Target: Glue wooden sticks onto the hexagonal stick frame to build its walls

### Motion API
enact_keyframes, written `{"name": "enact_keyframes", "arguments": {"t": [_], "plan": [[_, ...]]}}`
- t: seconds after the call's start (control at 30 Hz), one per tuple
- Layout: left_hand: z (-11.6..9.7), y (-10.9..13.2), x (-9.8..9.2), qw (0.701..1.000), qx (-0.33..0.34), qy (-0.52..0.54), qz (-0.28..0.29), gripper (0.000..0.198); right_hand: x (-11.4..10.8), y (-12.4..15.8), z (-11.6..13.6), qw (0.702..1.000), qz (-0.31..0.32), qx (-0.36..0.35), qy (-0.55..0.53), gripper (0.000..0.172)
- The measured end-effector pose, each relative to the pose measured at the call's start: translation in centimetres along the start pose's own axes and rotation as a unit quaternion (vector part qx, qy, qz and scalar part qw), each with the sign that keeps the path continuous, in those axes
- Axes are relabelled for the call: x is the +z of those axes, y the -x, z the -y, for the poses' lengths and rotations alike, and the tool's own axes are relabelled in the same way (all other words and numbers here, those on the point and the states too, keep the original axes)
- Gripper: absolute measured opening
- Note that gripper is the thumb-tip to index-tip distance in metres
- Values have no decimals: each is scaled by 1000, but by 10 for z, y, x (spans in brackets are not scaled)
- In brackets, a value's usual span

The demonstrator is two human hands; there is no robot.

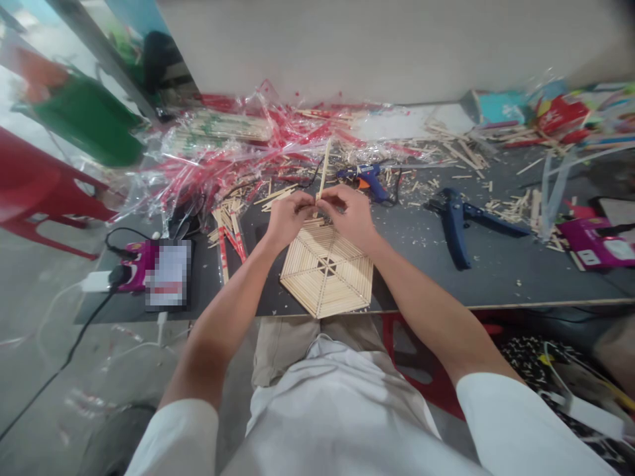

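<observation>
My left hand [289, 221] and my right hand [347, 215] meet above the far edge of a flat hexagonal frame of glued wooden sticks [326, 270]. Their fingertips pinch a thin wooden stick [323, 170], which stands nearly upright and rises between them. Its lower end is hidden by my fingers. The frame lies flat on a dark grey table [496, 281], close to the table's near edge, with a small dark opening at its centre. A loose bundle of wooden sticks [227, 231] lies to the left of my left hand.
A blue glue gun [364, 182] lies beyond my right hand, and a large blue hand tool [450, 225] lies to the right. Wood scraps litter the table. Red-striped clear plastic wrap [233, 149] is heaped at the back. A cable-connected magenta device [133, 268] sits front left.
</observation>
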State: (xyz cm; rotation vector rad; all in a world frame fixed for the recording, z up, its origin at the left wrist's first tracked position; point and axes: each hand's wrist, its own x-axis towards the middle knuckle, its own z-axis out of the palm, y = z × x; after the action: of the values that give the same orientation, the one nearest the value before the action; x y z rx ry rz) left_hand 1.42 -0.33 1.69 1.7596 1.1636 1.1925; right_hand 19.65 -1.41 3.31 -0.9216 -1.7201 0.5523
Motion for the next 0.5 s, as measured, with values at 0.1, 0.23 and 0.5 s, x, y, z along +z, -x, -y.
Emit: {"name": "enact_keyframes", "arguments": {"t": [0.1,0.23,0.5], "plan": [[0,0,0,1000,-4,-3,8,6,1,0,0,1000,4,17,-7,7],[-4,-1,-1,1000,-14,4,15,12,3,-1,-2,998,20,55,-7,6],[-13,-1,0,994,-90,60,1,48,4,-1,-3,997,16,71,-2,5]]}}
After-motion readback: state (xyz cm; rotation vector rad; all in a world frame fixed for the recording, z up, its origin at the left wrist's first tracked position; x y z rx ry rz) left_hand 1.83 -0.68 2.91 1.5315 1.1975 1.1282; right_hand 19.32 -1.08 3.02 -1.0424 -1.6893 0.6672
